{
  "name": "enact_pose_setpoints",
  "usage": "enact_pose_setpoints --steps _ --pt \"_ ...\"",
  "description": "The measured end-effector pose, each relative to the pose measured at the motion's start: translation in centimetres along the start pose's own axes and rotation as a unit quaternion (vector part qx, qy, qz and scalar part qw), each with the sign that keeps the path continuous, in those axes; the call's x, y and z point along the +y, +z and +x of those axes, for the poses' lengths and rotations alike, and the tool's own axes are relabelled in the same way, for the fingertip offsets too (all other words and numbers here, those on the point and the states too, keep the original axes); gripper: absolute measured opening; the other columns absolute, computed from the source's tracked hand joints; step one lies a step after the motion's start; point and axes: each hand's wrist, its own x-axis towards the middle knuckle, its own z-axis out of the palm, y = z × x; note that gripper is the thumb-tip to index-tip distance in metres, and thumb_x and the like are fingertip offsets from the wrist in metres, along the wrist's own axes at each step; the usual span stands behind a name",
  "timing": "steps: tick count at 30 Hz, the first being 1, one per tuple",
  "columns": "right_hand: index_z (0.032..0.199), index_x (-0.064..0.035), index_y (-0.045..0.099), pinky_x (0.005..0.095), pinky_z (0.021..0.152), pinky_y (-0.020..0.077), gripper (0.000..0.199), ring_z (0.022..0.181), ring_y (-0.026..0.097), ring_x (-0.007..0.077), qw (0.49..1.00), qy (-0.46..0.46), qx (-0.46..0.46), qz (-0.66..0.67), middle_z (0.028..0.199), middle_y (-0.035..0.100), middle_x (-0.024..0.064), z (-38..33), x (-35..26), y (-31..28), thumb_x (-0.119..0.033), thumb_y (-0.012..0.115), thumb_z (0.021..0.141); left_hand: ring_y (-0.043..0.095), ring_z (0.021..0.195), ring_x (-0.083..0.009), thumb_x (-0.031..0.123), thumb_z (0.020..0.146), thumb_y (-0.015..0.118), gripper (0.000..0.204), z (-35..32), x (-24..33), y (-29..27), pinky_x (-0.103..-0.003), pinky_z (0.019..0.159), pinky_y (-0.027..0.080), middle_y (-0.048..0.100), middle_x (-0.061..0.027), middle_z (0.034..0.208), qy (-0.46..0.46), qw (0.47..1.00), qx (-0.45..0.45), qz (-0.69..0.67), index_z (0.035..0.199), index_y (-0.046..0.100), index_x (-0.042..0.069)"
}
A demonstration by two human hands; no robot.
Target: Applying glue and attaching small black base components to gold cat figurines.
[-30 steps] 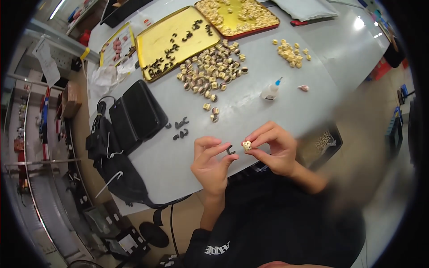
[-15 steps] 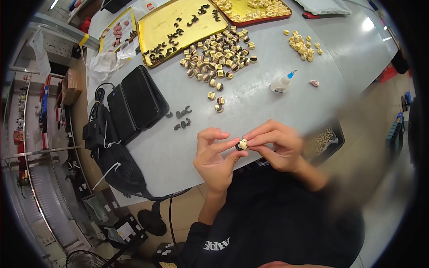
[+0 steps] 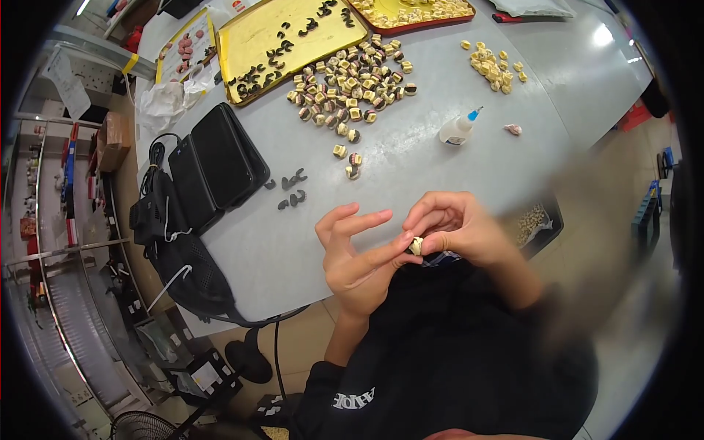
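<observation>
A small cream-and-dark moulded piece (image 3: 416, 246) is pinched between my two hands just above the table's near edge. My left hand (image 3: 359, 270) grips it from the left with thumb and index finger, its other fingers raised and apart. From the other side, my right hand (image 3: 469, 233) presses on it with thumb and fingertips, the remaining fingers curled. Fingertips cover part of the piece. Beyond my hands lie a few similar assembled pieces (image 3: 353, 159), and farther off a large heap of them (image 3: 352, 84). Several black curved pieces (image 3: 293, 187) rest to the left.
A yellow tray (image 3: 257, 37) holds black curved pieces; a red-rimmed tray (image 3: 433, 29) holds cream ones. Loose cream pieces (image 3: 493, 70), a small glue-type bottle (image 3: 456, 130) and a pinkish lump (image 3: 512, 130) lie right. A black hinged device (image 3: 224, 161) stands left, a dark bin (image 3: 554, 224) below the edge.
Both hands have shifted slightly right and nearer my body with the piece. It appears turned between the fingertips. My left hand's free fingers have spread wider; the right fingers have curled more.
</observation>
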Motion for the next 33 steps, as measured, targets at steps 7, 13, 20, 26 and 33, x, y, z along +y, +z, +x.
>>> enact_pose_setpoints --steps 7,13,20,26,33 --pt "0.104 0.0042 0.057 0.0293 0.083 0.0492 0.025 0.092 0.061 0.0157 0.998 -0.059 0.03 -0.021 0.098 0.062 0.0103 -0.1 0.3 0.2 -0.003 0.063 0.081 0.042 0.108 -0.0277 0.027 0.056 0.08 0.036 -0.1 0.7 0.1 -0.041 0.089 0.035 0.058 -0.0071 0.103 -0.001 0.998 0.015 0.069 0.087 0.071 0.012" --pt "0.099 0.0024 0.057 0.0298 0.077 0.0483 0.032 0.085 0.06 0.0196 0.982 -0.123 0.046 0.132 0.09 0.061 0.012 0.6 1.4 -0.1 -0.019 0.07 0.078 0.044 0.103 -0.0284 0.035 0.068 0.075 0.034 -0.5 -0.1 0.3 -0.04 0.086 0.039 0.057 -0.0058 0.104 -0.056 0.989 0.129 -0.05 0.088 0.07 0.009" --pt "0.103 0.0024 0.054 0.0315 0.073 0.0489 0.032 0.079 0.06 0.0217 0.975 -0.172 0.009 0.14 0.087 0.061 0.0131 1.5 2.4 -1.3 -0.023 0.062 0.085 0.043 0.103 -0.0277 0.038 0.076 0.069 0.031 -0.7 -0.4 0.1 -0.043 0.088 0.037 0.055 -0.0084 0.102 -0.062 0.986 0.141 -0.072 0.085 0.068 0.007" --pt "0.103 0.0018 0.055 0.0328 0.076 0.0522 0.03 0.087 0.063 0.0243 0.972 -0.137 0.006 0.189 0.097 0.062 0.0189 1.2 1.7 -0.6 -0.022 0.061 0.086 0.043 0.103 -0.0275 0.035 0.077 0.07 0.028 -0.8 -0.5 0.1 -0.043 0.089 0.037 0.055 -0.0088 0.102 -0.068 0.983 0.143 -0.089 0.084 0.067 0.007" --pt "0.103 0.0027 0.055 0.0316 0.077 0.0524 0.024 0.086 0.063 0.0219 0.98 -0.154 0.043 0.115 0.1 0.061 0.0195 1.2 1.3 0.2 -0.01 0.062 0.084 0.043 0.103 -0.0272 0.03 0.078 0.07 0.024 -0.8 -0.3 0.0 -0.043 0.089 0.037 0.054 -0.0091 0.102 -0.071 0.981 0.147 -0.101 0.083 0.067 0.007"
